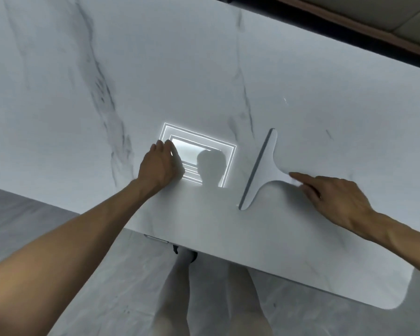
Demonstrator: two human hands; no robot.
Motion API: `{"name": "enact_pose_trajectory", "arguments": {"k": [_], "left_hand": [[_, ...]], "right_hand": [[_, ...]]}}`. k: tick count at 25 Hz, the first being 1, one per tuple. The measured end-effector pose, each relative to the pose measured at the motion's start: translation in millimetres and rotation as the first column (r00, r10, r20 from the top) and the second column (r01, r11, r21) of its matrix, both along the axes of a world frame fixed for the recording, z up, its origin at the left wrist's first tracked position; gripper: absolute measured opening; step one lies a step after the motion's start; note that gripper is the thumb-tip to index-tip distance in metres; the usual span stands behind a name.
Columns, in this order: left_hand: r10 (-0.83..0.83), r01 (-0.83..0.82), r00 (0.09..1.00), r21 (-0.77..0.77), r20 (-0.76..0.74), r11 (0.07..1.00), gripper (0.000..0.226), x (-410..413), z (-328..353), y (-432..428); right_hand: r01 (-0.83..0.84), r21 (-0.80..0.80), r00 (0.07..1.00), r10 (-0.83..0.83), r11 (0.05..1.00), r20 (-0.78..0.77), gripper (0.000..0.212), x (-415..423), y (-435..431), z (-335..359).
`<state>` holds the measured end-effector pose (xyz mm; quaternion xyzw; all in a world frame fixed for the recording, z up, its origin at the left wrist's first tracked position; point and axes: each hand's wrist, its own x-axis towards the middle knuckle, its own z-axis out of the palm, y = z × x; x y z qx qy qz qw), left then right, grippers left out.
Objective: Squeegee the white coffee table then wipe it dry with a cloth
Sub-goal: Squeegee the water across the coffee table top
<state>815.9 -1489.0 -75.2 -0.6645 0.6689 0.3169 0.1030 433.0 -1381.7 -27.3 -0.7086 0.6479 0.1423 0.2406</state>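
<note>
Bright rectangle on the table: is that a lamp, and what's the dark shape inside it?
Head view: the rectangle looks like an overhead light mirrored in the glossy table, not a lamp; the dark shape is the wearer's head silhouette; the left hand overlaps its edge.

White squeegee [264,170] lies flat on the white marble-veined coffee table [180,69].
</note>
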Motion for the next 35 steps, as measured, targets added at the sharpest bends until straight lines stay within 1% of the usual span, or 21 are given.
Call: {"name": "enact_pose_trajectory", "arguments": {"k": [2, 4, 6, 8, 10, 11, 13, 15, 18, 20, 22, 23, 25, 27, 29, 31, 32, 33, 35], "left_hand": [[0.031, -0.033, 0.998, -0.029, -0.049, 0.999, 0.037, 12, 9, 24], [0.074, -0.076, 0.994, -0.027, -0.077, 0.997, 0.037, 30, 12, 43], [0.064, -0.065, 0.996, -0.023, -0.057, 0.998, 0.040, 49, 10, 57], [0.079, -0.079, 0.997, 0.011, -0.006, 0.997, 0.048, 65, 6, 66], [0.097, -0.098, 0.995, 0.040, 0.021, 0.994, 0.053, 75, -1, 71], [0.071, -0.073, 0.997, 0.055, 0.032, 0.996, 0.056, 78, -4, 73], [-0.036, 0.029, 0.997, 0.101, 0.070, 0.994, 0.063, 78, -10, 78], [-0.113, 0.095, 0.987, 0.150, 0.113, 0.984, 0.067, 73, -15, 82], [-0.178, 0.142, 0.967, 0.195, 0.181, 0.970, 0.065, 67, -17, 84], [-0.204, 0.169, 0.958, 0.178, 0.202, 0.969, 0.063, 68, -15, 85], [-0.219, 0.194, 0.958, 0.142, 0.186, 0.971, 0.059, 70, -11, 87], [-0.221, 0.205, 0.962, 0.108, 0.161, 0.973, 0.055, 73, -10, 88], [-0.218, 0.215, 0.971, 0.043, 0.101, 0.976, 0.050, 80, -8, 91], [-0.156, 0.156, 0.987, 0.017, 0.032, 0.988, 0.050, 85, -6, 97], [-0.085, 0.085, 0.996, 0.006, -0.017, 0.996, 0.047, 86, -6, 105], [-0.046, 0.046, 0.999, 0.002, -0.018, 0.999, 0.034, 78, -6, 113], [-0.055, 0.055, 0.998, -0.004, -0.005, 0.998, 0.028, 73, -6, 118], [-0.093, 0.094, 0.996, -0.017, 0.007, 0.995, 0.027, 65, -6, 124], [-0.224, 0.224, 0.975, -0.024, 0.014, 0.974, 0.038, 46, -8, 137]], "right_hand": [[0.030, -0.022, 0.998, -0.029, 0.999, 0.054, 0.046, 25, -2, 8], [-0.010, -0.015, 0.989, 0.013, 1.000, 0.150, 0.047, 77, -5, 5], [-0.082, 0.033, 0.974, 0.073, 0.996, 0.215, 0.043, 140, -7, -12], [-0.166, 0.074, 0.956, 0.142, 0.983, 0.257, 0.040, 194, -7, -30], [-0.219, 0.080, 0.943, 0.190, 0.972, 0.273, 0.038, 221, -1, -45], [-0.223, 0.087, 0.945, 0.194, 0.971, 0.265, 0.037, 222, 2, -49], [-0.182, 0.099, 0.961, 0.156, 0.978, 0.230, 0.037, 204, 8, -52], [-0.117, 0.112, 0.980, 0.097, 0.987, 0.171, 0.038, 166, 20, -49], [0.030, 0.142, 0.999, -0.036, 0.989, 0.040, 0.040, 99, 44, -33], [0.128, 0.120, 0.991, -0.121, 0.985, -0.061, 0.043, 66, 61, -15], [0.160, 0.065, 0.980, -0.151, 0.985, -0.128, 0.048, 50, 71, 1], [0.154, 0.046, 0.980, -0.147, 0.987, -0.133, 0.049, 51, 72, 5], [0.140, 0.038, 0.988, -0.137, 0.989, -0.072, 0.047, 74, 69, 5], [0.091, 0.080, 0.994, -0.096, 0.993, 0.057, 0.043, 120, 62, -5], [-0.027, 0.125, 0.983, 0.004, 0.992, 0.181, 0.044, 175, 57, -23], [-0.149, 0.139, 0.959, 0.109, 0.979, 0.263, 0.042, 217, 58, -40], [-0.181, 0.133, 0.950, 0.139, 0.974, 0.279, 0.040, 225, 61, -46], [-0.195, 0.125, 0.949, 0.154, 0.973, 0.276, 0.039, 222, 66, -51], [-0.171, 0.127, 0.962, 0.138, 0.977, 0.236, 0.038, 190, 78, -56]]}}
